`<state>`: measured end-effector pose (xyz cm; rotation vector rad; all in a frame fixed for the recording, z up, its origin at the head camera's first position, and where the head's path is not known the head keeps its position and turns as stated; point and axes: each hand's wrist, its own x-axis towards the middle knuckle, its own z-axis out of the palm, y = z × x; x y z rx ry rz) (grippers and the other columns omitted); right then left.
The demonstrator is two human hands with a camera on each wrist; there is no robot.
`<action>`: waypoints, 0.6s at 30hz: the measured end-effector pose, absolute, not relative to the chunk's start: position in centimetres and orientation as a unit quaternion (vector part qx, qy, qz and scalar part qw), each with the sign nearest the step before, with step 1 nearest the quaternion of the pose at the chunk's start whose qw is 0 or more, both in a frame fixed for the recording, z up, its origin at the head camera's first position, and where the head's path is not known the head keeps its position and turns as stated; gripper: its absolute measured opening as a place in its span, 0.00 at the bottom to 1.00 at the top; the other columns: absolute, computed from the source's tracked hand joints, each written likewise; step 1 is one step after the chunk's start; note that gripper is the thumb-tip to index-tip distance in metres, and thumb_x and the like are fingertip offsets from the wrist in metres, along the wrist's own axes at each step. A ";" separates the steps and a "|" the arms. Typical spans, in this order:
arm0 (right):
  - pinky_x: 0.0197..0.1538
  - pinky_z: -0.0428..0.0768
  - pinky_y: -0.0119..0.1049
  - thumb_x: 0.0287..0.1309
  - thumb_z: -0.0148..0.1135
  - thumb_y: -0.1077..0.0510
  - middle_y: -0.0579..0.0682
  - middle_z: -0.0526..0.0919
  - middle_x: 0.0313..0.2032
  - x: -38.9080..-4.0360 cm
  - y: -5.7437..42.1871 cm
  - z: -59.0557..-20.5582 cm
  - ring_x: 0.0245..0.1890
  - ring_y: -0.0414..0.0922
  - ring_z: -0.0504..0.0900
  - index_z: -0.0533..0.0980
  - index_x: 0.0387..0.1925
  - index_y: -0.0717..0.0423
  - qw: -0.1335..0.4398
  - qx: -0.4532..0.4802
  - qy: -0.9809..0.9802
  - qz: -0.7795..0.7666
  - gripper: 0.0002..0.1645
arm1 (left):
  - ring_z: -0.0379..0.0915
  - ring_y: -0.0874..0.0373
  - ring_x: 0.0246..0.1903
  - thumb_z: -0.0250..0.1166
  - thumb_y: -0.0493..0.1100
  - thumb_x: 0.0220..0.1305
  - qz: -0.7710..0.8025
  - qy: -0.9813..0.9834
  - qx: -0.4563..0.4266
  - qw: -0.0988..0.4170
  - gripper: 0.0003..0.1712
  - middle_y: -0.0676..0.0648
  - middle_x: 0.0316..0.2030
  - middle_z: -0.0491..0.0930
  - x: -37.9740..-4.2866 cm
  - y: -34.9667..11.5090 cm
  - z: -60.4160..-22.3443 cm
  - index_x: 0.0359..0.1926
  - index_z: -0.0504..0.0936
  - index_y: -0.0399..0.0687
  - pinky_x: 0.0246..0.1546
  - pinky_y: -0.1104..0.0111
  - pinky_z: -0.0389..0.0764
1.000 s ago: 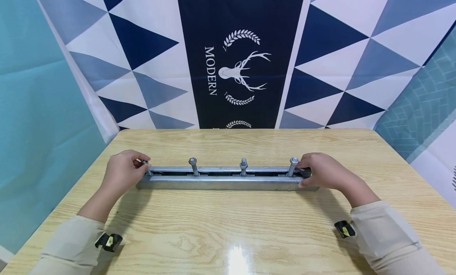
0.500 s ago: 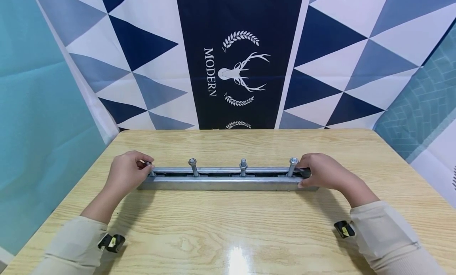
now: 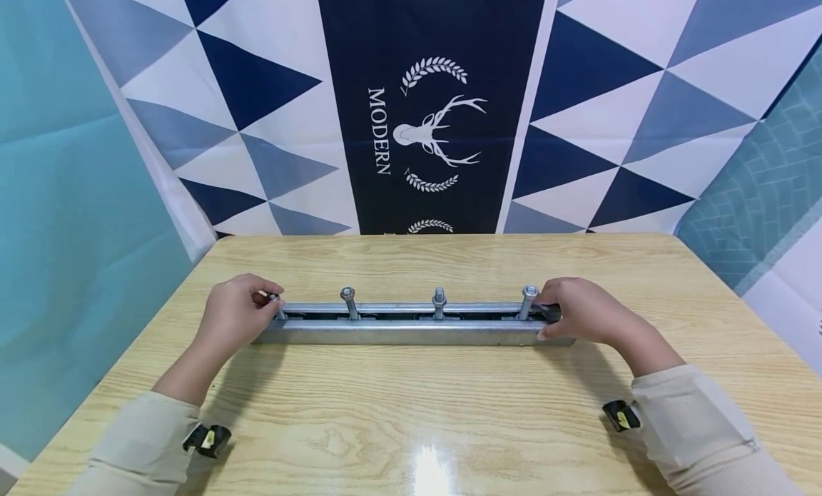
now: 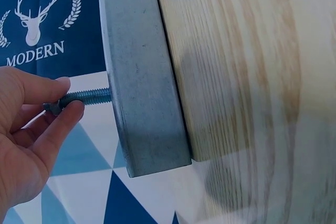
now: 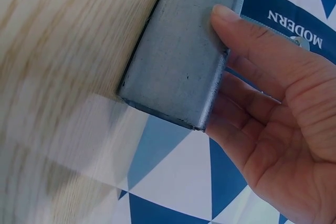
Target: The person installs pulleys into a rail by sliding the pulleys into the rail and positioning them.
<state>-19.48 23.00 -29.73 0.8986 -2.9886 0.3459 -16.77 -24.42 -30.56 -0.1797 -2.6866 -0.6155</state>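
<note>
A galvanized metal strut channel [image 3: 398, 332] lies crosswise on the table, its slot facing up. At its left end my left hand [image 3: 232, 309] pinches a threaded bolt [image 4: 93, 97] between thumb and fingers, and the bolt's lower end goes into the slot. My right hand [image 3: 583, 309] grips the channel's right end, with the thumb on the near wall, as the right wrist view shows. Three more bolts stand along the slot: a left one [image 3: 349, 303], a middle one [image 3: 439, 303] and a right one [image 3: 527, 303] beside my right fingers.
The wood-grain table [image 3: 359, 417] reaches back to a patterned cloth [image 3: 257, 160] with a deer print. A teal sheet [image 3: 83, 232] hangs along the left side. Small black devices [image 3: 207, 439] sit at both wrists.
My left hand has moved a little to the right along the channel, with the pinched bolt shifting along. The right hand and the other bolts have stayed in place.
</note>
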 end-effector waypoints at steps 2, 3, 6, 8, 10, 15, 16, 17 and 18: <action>0.37 0.75 0.45 0.32 0.74 0.53 0.51 0.79 0.35 -19.4 23.0 -29.8 0.36 0.48 0.77 0.80 0.39 0.62 0.003 0.285 -0.952 0.108 0.27 | 0.75 0.57 0.25 0.66 0.40 0.49 -0.222 -0.955 -0.061 0.187 0.06 0.47 0.29 0.78 -16.7 -24.4 -30.6 0.32 0.83 0.45 0.21 0.67 0.73; 0.38 0.75 0.45 0.32 0.74 0.53 0.51 0.79 0.36 -19.4 22.9 -29.8 0.36 0.49 0.77 0.80 0.39 0.62 0.004 0.285 -0.952 0.108 0.27 | 0.75 0.57 0.25 0.66 0.40 0.49 -0.223 -0.955 -0.060 0.187 0.07 0.47 0.29 0.78 -16.7 -24.5 -30.5 0.32 0.83 0.45 0.21 0.67 0.74; 0.39 0.75 0.46 0.32 0.74 0.54 0.52 0.79 0.36 -19.4 22.8 -29.8 0.37 0.50 0.77 0.79 0.39 0.62 0.007 0.284 -0.953 0.107 0.27 | 0.75 0.56 0.26 0.66 0.40 0.49 -0.223 -0.956 -0.051 0.183 0.07 0.46 0.30 0.78 -16.5 -24.6 -30.5 0.33 0.83 0.45 0.22 0.66 0.74; 0.39 0.75 0.46 0.32 0.74 0.53 0.52 0.79 0.37 -19.4 22.7 -29.9 0.38 0.50 0.77 0.79 0.39 0.61 0.008 0.283 -0.953 0.107 0.27 | 0.75 0.56 0.26 0.66 0.40 0.49 -0.220 -0.957 -0.048 0.182 0.08 0.46 0.29 0.78 -16.4 -24.7 -30.4 0.34 0.83 0.45 0.23 0.65 0.74; 0.39 0.75 0.46 0.32 0.74 0.53 0.51 0.79 0.37 -19.4 22.7 -29.8 0.38 0.50 0.77 0.79 0.39 0.61 0.008 0.284 -0.953 0.109 0.27 | 0.75 0.55 0.27 0.66 0.40 0.50 -0.216 -0.958 -0.048 0.183 0.08 0.46 0.29 0.78 -16.4 -24.8 -30.4 0.34 0.83 0.45 0.23 0.64 0.75; 0.40 0.74 0.47 0.34 0.73 0.51 0.52 0.78 0.37 -19.1 22.8 -29.8 0.39 0.51 0.77 0.79 0.40 0.61 0.010 0.287 -0.952 0.110 0.28 | 0.76 0.54 0.28 0.66 0.40 0.50 -0.194 -0.960 -0.072 0.191 0.09 0.45 0.31 0.78 -16.3 -24.9 -30.5 0.35 0.82 0.43 0.25 0.62 0.76; 0.40 0.74 0.47 0.34 0.73 0.51 0.52 0.78 0.38 -19.1 22.9 -29.9 0.39 0.51 0.77 0.79 0.40 0.61 0.014 0.286 -0.952 0.109 0.28 | 0.76 0.53 0.28 0.66 0.40 0.50 -0.188 -0.960 -0.079 0.190 0.10 0.44 0.32 0.78 -16.3 -24.9 -30.5 0.36 0.82 0.42 0.26 0.61 0.76; 0.40 0.74 0.47 0.34 0.73 0.51 0.53 0.78 0.39 -19.0 23.0 -29.9 0.40 0.52 0.76 0.79 0.41 0.61 0.017 0.287 -0.952 0.108 0.28 | 0.77 0.52 0.29 0.66 0.40 0.50 -0.182 -0.962 -0.085 0.187 0.11 0.44 0.32 0.78 -16.3 -24.8 -30.4 0.37 0.82 0.42 0.27 0.60 0.76; 0.41 0.74 0.48 0.35 0.72 0.52 0.54 0.78 0.40 -18.9 23.1 -30.0 0.41 0.52 0.76 0.78 0.41 0.61 0.021 0.288 -0.951 0.107 0.28 | 0.77 0.52 0.29 0.66 0.40 0.50 -0.177 -0.963 -0.090 0.183 0.12 0.44 0.33 0.79 -16.3 -24.8 -30.4 0.37 0.82 0.42 0.27 0.60 0.76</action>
